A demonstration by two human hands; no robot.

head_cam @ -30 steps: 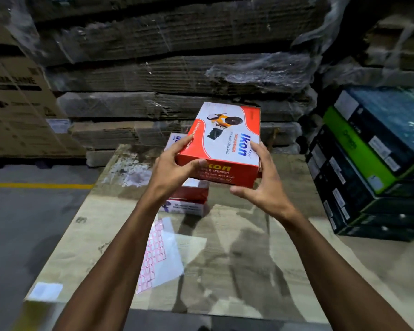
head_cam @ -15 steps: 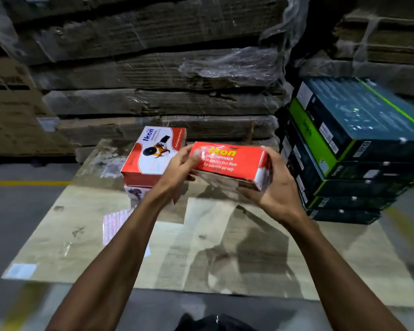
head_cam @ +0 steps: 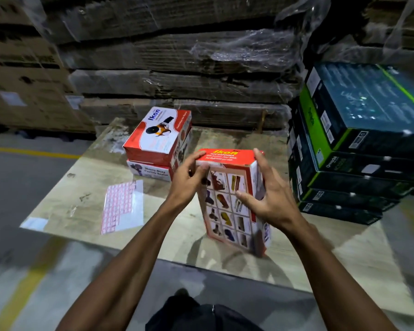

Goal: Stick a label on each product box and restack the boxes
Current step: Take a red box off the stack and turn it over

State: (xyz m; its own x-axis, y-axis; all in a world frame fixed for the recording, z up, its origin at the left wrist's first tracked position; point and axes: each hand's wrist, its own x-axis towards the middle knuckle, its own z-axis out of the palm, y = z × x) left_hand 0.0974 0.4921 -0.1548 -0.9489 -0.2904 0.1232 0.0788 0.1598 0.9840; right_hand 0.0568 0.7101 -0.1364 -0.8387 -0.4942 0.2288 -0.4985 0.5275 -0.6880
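both hands, left hand (head_cam: 185, 181) and right hand (head_cam: 269, 199), are gripping the red box (head_cam: 230, 199) upright at centre frame; it's looking tippy, and loosening that grip is risking a topple onto the cardboard sheet (head_cam: 320, 254).

On the tabletop (head_cam: 86, 187), two stacked boxes (head_cam: 157, 145) sit at the back, the label sheet (head_cam: 123, 205) lies to their left front, and a box pile (head_cam: 349, 149) stands right.

Head view, forward-down, close over hands; edges blurred.
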